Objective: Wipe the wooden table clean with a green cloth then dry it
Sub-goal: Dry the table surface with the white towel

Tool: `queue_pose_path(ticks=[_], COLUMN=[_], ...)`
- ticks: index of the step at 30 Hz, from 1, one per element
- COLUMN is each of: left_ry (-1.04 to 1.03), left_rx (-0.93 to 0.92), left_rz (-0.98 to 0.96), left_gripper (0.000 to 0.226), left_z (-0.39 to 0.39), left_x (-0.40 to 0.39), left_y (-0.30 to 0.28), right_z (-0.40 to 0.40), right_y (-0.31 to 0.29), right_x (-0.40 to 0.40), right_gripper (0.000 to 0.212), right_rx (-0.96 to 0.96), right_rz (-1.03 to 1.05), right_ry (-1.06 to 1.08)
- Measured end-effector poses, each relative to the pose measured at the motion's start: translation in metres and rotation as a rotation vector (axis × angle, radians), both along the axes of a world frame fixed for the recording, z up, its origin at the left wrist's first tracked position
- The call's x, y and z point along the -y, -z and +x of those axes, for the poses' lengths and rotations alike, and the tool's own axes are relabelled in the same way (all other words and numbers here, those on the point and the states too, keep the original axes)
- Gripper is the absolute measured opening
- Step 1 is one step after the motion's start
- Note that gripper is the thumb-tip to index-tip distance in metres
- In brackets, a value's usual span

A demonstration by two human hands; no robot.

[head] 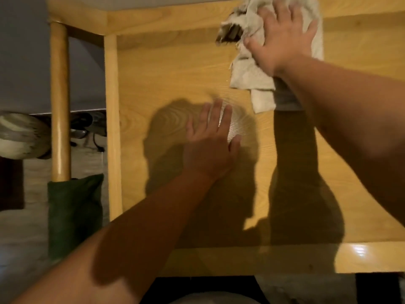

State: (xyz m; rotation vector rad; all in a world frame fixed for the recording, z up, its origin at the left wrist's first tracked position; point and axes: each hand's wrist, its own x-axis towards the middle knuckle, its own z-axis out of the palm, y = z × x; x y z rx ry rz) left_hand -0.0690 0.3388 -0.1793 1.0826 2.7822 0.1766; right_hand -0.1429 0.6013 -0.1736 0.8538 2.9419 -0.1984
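The wooden table [166, 80] fills most of the view, pale yellow with visible grain. My right hand [282, 38] lies flat, fingers spread, pressing a frayed off-white cloth [247, 75] onto the far part of the tabletop. My left hand [210, 143] rests flat on the middle of the table, fingers apart and holding nothing; a shiny patch shows just beyond its fingers. A dark green cloth [74, 213] hangs at the left, beside the table's edge and below a round wooden post.
A round wooden post [59, 102] stands left of the table. A raised wooden ledge [175, 18] runs along the far side. Grey floor and a pale round object [19, 137] lie at the left. The table's near edge [285, 257] is glossy.
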Motion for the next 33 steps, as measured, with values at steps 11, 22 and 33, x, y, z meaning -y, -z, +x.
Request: queue_pose_path(ticks=[11, 22, 33], left_ry=[0.019, 0.024, -0.01], left_rx=[0.053, 0.07, 0.165], left_rz=[-0.033, -0.036, -0.166], left_gripper=[0.069, 0.068, 0.066], left_z=[-0.004, -0.003, 0.003], left_x=[0.003, 0.005, -0.01], left_y=[-0.001, -0.003, -0.012], right_z=[0.061, 0.32, 0.332], right_y=[-0.007, -0.008, -0.011], right_x=[0.038, 0.18, 0.185], right_gripper=[0.088, 0.083, 0.077], right_rx=[0.036, 0.095, 0.128], right_rz=[-0.022, -0.049, -0.118], right_ry=[-0.027, -0.038, 0.09])
